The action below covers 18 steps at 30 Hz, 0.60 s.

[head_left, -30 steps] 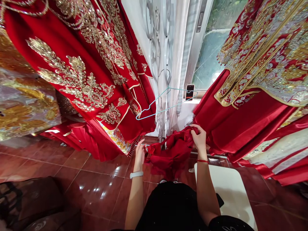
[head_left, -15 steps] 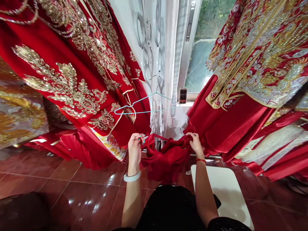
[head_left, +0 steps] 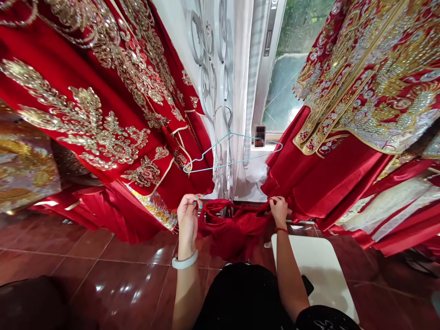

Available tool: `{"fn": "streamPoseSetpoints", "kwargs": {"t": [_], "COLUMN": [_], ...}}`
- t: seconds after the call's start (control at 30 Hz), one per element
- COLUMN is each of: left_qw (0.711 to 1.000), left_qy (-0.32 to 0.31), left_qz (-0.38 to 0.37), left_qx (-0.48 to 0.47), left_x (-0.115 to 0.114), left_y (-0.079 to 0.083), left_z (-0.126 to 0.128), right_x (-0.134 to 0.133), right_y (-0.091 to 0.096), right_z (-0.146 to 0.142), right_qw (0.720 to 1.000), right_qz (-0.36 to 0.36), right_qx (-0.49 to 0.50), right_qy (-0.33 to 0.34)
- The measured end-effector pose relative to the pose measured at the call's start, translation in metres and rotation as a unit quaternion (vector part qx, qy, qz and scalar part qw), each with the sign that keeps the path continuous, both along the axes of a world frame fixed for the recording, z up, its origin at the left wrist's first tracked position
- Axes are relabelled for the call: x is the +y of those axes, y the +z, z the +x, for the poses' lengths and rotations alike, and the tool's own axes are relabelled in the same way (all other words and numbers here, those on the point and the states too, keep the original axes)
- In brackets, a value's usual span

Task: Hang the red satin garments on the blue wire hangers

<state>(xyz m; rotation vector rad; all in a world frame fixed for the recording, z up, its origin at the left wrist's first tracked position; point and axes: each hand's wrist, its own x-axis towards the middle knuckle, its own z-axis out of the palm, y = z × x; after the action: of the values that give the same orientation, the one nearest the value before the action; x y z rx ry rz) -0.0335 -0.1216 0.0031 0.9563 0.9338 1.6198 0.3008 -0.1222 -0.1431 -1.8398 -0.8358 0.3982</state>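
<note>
A dark red satin garment (head_left: 235,227) hangs bunched and loose between my two hands, low in front of my body. My left hand (head_left: 188,211), palm turned up, pinches its left upper edge with thumb and fingers. At the opposite edge my right hand (head_left: 278,211) grips the cloth, fingers bent over it. Folds hide the garment's exact kind. Above and beyond it, a light blue wire hanger (head_left: 233,161) dangles tilted, bearing no clothing, with its hook in front of the white scrollwork.
Red gowns with gold beading (head_left: 99,128) hang on the left. An embroidered red and gold outfit (head_left: 364,101) hangs on the right by the window (head_left: 292,78). White scrollwork (head_left: 205,82) stands between. A white stool (head_left: 330,270) with a black object is at lower right.
The hanger has swung to the right and tilted differently. My hands have come slightly lower, the left one moving a little left, and the garment's upper edge has dropped with them.
</note>
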Motion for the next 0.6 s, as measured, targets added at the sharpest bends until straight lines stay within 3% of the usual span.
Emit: {"fn": "streamPoseSetpoints", "kwargs": {"t": [0.23,0.4,0.6], "left_qw": [1.000,1.000,0.999], "left_qy": [0.008,0.018,-0.023], "left_qz": [0.004,0.011,0.029], "left_qx": [-0.008,-0.012,0.011], "left_x": [0.006,0.015,0.022], "left_y": [-0.011,-0.018,-0.008], "left_z": [-0.017,-0.033,-0.023], "right_x": [0.015,0.021,0.050], "right_y": [0.024,0.045,0.066], "right_z": [0.002,-0.008,-0.064], "right_qw": [0.981,0.928,0.871], "right_qz": [0.063,0.127,0.115], "right_qx": [0.173,0.327,0.397], "right_qy": [0.065,0.124,0.267]}}
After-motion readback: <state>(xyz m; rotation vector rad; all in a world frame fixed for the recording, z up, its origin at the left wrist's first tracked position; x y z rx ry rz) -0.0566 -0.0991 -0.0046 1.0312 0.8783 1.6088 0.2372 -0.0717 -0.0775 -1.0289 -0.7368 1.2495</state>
